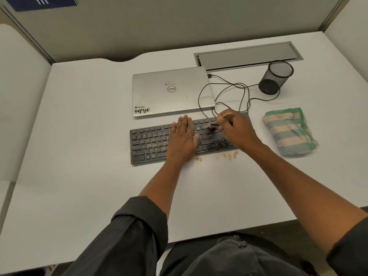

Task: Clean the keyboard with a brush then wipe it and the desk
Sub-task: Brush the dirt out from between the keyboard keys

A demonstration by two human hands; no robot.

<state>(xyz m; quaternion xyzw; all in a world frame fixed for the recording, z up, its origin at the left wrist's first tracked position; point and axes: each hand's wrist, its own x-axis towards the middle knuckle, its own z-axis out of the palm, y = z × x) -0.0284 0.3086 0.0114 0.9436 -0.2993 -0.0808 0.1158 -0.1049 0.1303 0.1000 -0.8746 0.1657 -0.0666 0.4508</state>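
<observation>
A black keyboard lies across the middle of the white desk, with brownish crumbs on its left keys. My left hand rests flat on the keys at its middle, fingers straight. My right hand grips a small brush, blurred, with its bristles on the keys at the upper right of the keyboard. Crumbs lie on the desk just in front of the keyboard. A folded green and beige striped cloth sits to the right of the keyboard.
A closed silver laptop lies behind the keyboard, with a black cable looping from it. A black mesh pen cup stands at the back right, before a grey cable hatch. Partition walls enclose the desk.
</observation>
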